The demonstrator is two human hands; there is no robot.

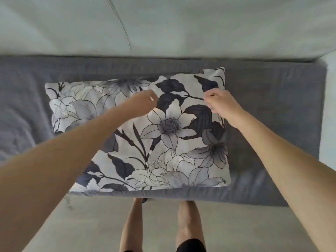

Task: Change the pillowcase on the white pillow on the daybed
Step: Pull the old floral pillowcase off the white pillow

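- Pillowcase (pixel 163 128), the floral grey-and-white one, lies flat on the grey daybed mattress (pixel 272 106), its long axis running left to right across my view.
- My left hand (pixel 145 102) and right hand (pixel 218 104) both sit over the pillowcase's far half, fingers curled and seemingly pinching fabric, though I cannot tell for sure.
- I judge the right hand nearer the pillowcase's right end, the left nearer its middle.
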